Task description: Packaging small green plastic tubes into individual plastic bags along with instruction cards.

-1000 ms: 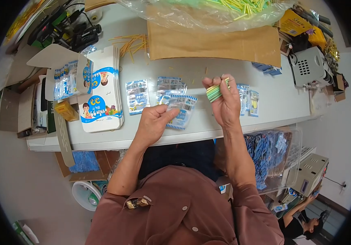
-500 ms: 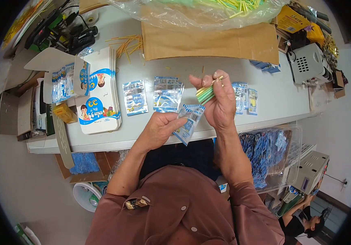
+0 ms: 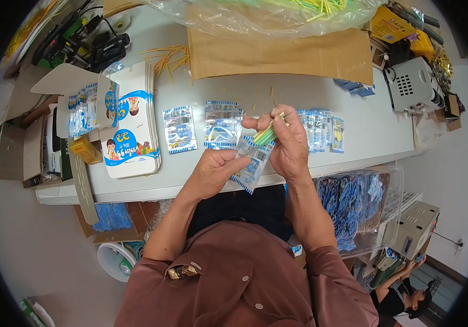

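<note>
My left hand (image 3: 218, 170) pinches a small clear-and-blue plastic pouch (image 3: 253, 164) by its side, over the table's near edge. Just above it, my right hand (image 3: 288, 143) is closed around a small bundle of green and yellow sticks (image 3: 266, 134), thin like straws. Their lower ends meet the pouch's top edge; whether they are inside it I cannot tell. Behind my hands, a similar pouch (image 3: 222, 124) lies flat, with another pouch (image 3: 179, 129) to its left. Several more pouches (image 3: 317, 131) lie right of my right hand, partly hidden by it.
Flat printed cartons (image 3: 131, 147) are stacked at left beside an open box of pouches (image 3: 86, 111). A cardboard box (image 3: 280, 57) with a plastic bag of sticks stands at the back. Loose sticks (image 3: 169, 59) lie nearby. A clear bin (image 3: 353, 210) of blue packets sits lower right; a person (image 3: 408, 294) is beyond.
My right hand has moved left and slightly down, bringing the stick bundle to the pouch's top. The left hand keeps its hold on the pouch, almost in place.
</note>
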The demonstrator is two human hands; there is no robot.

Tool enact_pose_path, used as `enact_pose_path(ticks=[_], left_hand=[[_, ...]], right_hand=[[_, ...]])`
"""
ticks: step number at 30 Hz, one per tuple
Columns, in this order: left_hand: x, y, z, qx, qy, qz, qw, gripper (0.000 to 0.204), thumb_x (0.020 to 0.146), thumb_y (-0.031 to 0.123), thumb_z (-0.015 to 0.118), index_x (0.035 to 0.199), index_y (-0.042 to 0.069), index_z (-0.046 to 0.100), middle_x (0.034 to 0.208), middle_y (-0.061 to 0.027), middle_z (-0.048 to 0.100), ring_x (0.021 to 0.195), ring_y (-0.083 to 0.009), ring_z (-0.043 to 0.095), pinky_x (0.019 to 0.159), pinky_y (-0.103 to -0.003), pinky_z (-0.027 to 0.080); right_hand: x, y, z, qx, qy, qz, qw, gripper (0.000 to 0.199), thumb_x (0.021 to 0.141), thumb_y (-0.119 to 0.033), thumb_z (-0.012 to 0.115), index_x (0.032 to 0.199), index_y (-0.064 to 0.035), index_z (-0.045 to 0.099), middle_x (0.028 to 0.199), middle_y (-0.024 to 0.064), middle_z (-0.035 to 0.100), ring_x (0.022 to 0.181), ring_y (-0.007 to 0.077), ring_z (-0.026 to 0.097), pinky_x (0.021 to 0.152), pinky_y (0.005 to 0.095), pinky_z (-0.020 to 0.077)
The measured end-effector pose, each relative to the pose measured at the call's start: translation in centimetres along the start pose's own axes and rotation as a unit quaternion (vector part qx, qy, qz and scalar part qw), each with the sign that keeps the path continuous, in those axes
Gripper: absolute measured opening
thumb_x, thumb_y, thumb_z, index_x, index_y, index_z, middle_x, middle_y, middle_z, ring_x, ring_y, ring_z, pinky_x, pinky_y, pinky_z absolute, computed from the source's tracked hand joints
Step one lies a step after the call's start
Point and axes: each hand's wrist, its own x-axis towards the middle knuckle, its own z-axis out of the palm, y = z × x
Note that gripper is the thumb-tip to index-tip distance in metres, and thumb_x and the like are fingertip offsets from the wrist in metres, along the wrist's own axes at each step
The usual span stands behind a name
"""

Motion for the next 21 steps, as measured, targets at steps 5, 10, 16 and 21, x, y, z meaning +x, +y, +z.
enact_pose_path(ticks=[5, 10, 16, 21], left_hand=[[0.0, -0.5, 0.1, 0.002, 0.025, 0.008, 1.0, 0.024, 0.098, 0.016, 0.062, 0.106, -0.004, 0.071, 0.089, -0.0027, 0.071, 0.08, -0.0051, 0.061, 0.07, -0.022, 0.05], [0.2, -0.5, 1.6, -0.089, 0.086, 0.035, 0.992, 0.022, 0.096, 0.013, 0.065, 0.11, -0.003, 0.07, 0.093, -0.0026, 0.072, 0.081, -0.0055, 0.062, 0.072, -0.022, 0.051], [0.2, -1.5, 1.6, -0.066, 0.148, 0.081, 0.983, 0.023, 0.093, 0.009, 0.068, 0.112, -0.003, 0.069, 0.096, -0.0029, 0.072, 0.082, -0.0057, 0.063, 0.073, -0.022, 0.051], [0.5, -1.6, 2.1, 0.043, 0.219, 0.14, 0.965, 0.023, 0.092, 0.012, 0.069, 0.11, -0.002, 0.067, 0.093, -0.0069, 0.073, 0.08, -0.0098, 0.065, 0.072, -0.026, 0.052]], right_hand=[[-0.5, 0.2, 0.3, -0.023, 0.019, 0.028, 0.999, 0.015, 0.103, -0.015, 0.048, 0.114, -0.0061, 0.051, 0.091, 0.011, 0.064, 0.109, 0.034, 0.065, 0.1, 0.0478, 0.0477], [-0.4, 1.3, -0.9, -0.102, 0.039, 0.016, 0.994, 0.027, 0.105, -0.021, 0.042, 0.111, -0.0004, 0.057, 0.103, 0.0179, 0.066, 0.116, 0.0354, 0.062, 0.103, 0.047, 0.045], [-0.8, 0.9, -0.4, -0.467, -0.142, -0.061, 0.871, 0.047, 0.105, -0.033, 0.037, 0.123, 0.0046, 0.059, 0.124, 0.0212, 0.062, 0.127, 0.0307, 0.053, 0.107, 0.04, 0.0388], [-2.4, 0.3, -1.1, -0.301, 0.02, 0.112, 0.947, 0.034, 0.099, -0.023, 0.058, 0.12, 0.0035, 0.062, 0.115, 0.0121, 0.065, 0.107, 0.0173, 0.061, 0.096, 0.0319, 0.0482]])
